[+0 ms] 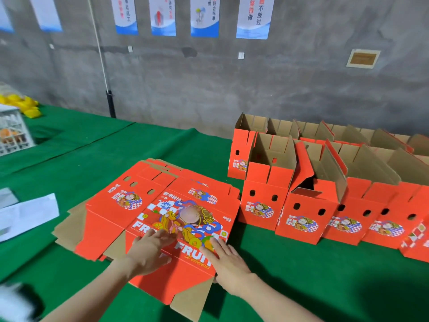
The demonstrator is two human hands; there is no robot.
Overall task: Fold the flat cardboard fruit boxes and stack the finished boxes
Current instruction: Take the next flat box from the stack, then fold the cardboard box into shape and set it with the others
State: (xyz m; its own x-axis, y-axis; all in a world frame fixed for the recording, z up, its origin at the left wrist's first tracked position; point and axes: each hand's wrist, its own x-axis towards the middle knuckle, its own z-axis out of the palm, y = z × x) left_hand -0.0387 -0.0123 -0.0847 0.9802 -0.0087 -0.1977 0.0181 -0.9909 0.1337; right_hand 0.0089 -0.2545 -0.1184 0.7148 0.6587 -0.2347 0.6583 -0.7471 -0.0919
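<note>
In the head view, the left hand [151, 249] and right hand [228, 259] lie flat, fingers straight, gripping nothing, on the top flat box [162, 205] of a pile by the table's [92, 159] near edge. Lifting it by its stiff edges probably works best. It has a glossy red print and brown corrugated flaps. Folded boxes [301, 217] stand toward the right edge.

Worktop [81, 159]: covered with green cloth.
Flat boxes [144, 201]: a red printed pile in the middle, brown flaps showing at its near edge.
Left hand [148, 249]: flat on the top one, fingers straight.
Right hand [227, 261]: flat on the same one, near the left.
Folded boxes [304, 212]: open-topped, standing in two rows at the right.
Wall [209, 77]: grey, with posters [204, 17].
</note>
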